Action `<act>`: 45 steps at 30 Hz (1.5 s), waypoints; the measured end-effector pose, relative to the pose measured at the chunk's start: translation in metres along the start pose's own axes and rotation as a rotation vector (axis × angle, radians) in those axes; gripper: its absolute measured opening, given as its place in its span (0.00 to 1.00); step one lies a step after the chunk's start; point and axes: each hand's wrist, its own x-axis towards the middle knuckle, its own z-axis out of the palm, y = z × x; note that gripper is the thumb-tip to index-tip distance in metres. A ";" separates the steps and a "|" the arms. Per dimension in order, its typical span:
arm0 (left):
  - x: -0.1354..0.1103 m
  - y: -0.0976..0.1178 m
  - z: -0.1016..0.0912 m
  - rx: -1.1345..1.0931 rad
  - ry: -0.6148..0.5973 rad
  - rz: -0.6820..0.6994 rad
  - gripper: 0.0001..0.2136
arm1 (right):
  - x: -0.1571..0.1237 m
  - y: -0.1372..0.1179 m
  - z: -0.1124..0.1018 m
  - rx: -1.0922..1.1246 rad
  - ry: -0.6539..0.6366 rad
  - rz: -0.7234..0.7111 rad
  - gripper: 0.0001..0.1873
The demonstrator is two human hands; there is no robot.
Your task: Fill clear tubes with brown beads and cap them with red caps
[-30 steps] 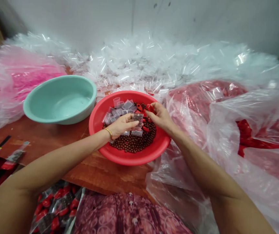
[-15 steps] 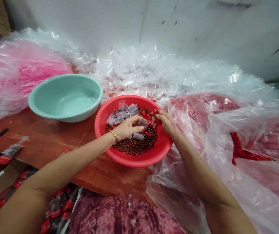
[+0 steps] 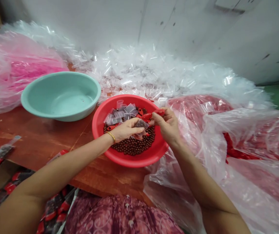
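While the left hand (image 3: 125,131) grips a clear sleeve (image 3: 141,123) over the red basin (image 3: 129,162), the right hand (image 3: 168,127) pinches a red piece (image 3: 159,112) beside it. Fingers partly hide both; sleeve contents blurred.

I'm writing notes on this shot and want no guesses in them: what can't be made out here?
All in the head view:
Clear packet: partly covered by the left hand.
Red piece: partly hidden by the right hand.
Dark beads: any beneath the clear sleeves are covered.
Red-topped packets: cut off by the bottom edge, partly behind the left arm.
Pink bag: contents too blurred to identify.
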 end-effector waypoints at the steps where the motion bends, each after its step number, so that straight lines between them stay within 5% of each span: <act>1: -0.001 0.001 0.000 -0.003 0.008 0.015 0.14 | -0.003 0.000 0.001 -0.039 0.013 -0.036 0.18; 5: -0.002 0.004 0.000 -0.006 0.026 0.045 0.15 | -0.015 -0.002 -0.005 -0.280 -0.020 -0.199 0.09; 10: -0.001 0.005 0.000 0.026 0.044 0.065 0.12 | -0.020 -0.005 -0.015 -0.493 -0.275 -0.231 0.16; 16: -0.002 0.004 0.002 0.088 0.022 0.035 0.08 | -0.025 -0.006 -0.014 -0.216 -0.311 0.156 0.18; 21: -0.002 0.006 0.002 0.095 0.009 0.018 0.06 | -0.017 -0.004 -0.017 0.034 -0.288 0.321 0.20; 25: 0.000 0.003 0.002 0.148 -0.038 0.009 0.06 | -0.007 0.003 -0.011 0.017 -0.159 0.206 0.18; 32: 0.005 -0.007 0.002 0.211 0.106 0.100 0.14 | -0.010 0.009 0.013 -0.244 -0.246 0.007 0.18; 36: 0.003 -0.004 0.004 0.186 0.128 0.117 0.17 | -0.014 0.004 0.004 -0.209 -0.331 0.057 0.22; 41: 0.000 -0.001 0.005 0.288 0.113 0.055 0.08 | -0.014 -0.003 -0.015 -0.199 -0.477 0.197 0.26; 45: 0.002 -0.004 0.004 0.328 0.136 0.104 0.05 | -0.014 -0.009 -0.015 -0.331 -0.481 0.107 0.17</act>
